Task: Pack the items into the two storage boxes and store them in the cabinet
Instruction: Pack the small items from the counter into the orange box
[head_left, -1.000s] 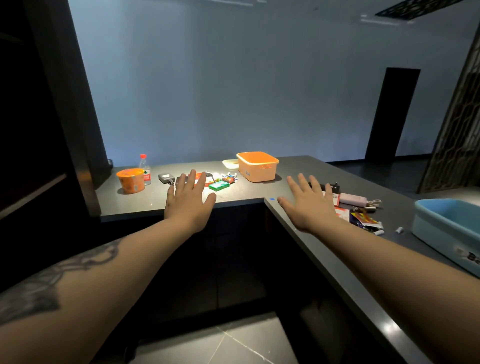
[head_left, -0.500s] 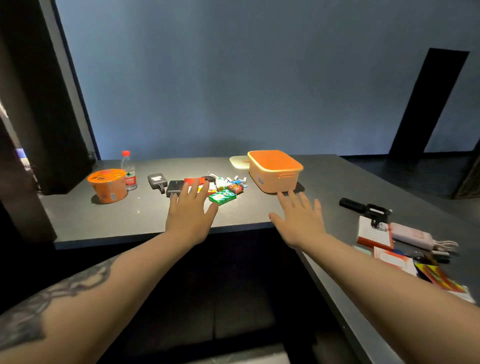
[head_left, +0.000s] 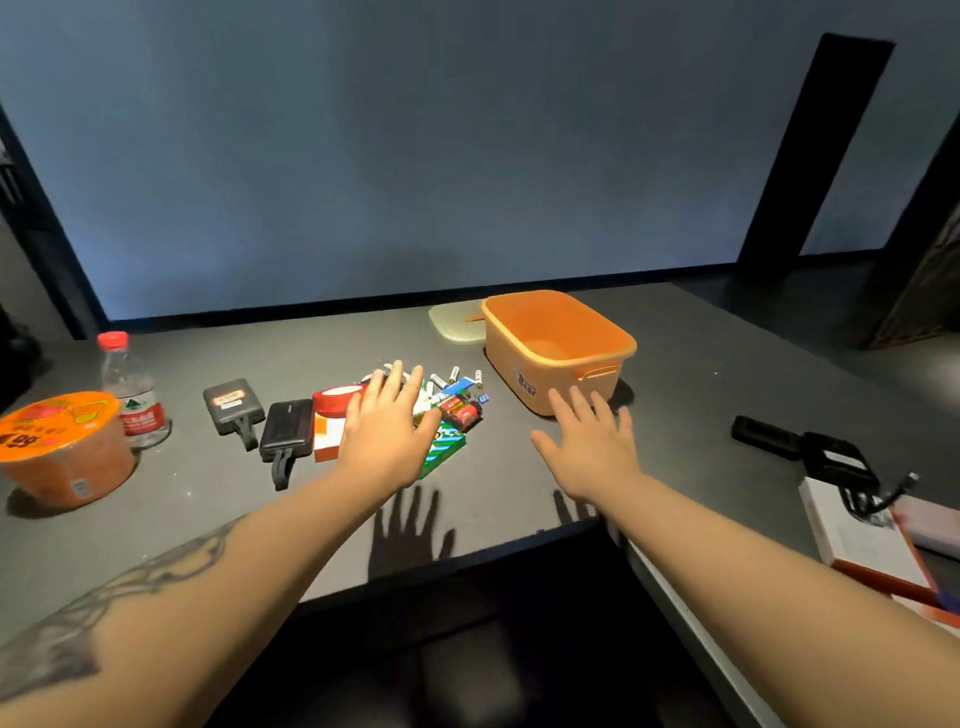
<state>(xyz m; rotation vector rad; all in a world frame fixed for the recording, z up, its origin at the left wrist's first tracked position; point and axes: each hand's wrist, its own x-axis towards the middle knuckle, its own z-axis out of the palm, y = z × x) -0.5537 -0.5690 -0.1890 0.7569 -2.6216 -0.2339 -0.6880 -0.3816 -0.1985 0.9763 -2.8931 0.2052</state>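
Note:
An empty orange storage box (head_left: 558, 351) stands on the dark counter (head_left: 208, 519), its pale lid (head_left: 457, 322) lying flat behind it. Left of the box lies a pile of small items: batteries (head_left: 457, 387), a green packet (head_left: 444, 452), a red tape roll (head_left: 335, 400) and a white-and-orange carton (head_left: 327, 439). My left hand (head_left: 387, 434) hovers over this pile, fingers spread, holding nothing. My right hand (head_left: 589, 441) is spread flat just in front of the box, also empty.
Two black power banks (head_left: 231, 405) (head_left: 288, 428), a water bottle (head_left: 132, 392) and an orange noodle cup (head_left: 62, 447) sit at the left. On the right wing lie a black device (head_left: 802, 452) and a white box (head_left: 857, 535). A dark gap lies below the counter's inner corner.
The view has closed in on the counter. Both hands have moved forward: the left now over the item pile, the right up near the orange box.

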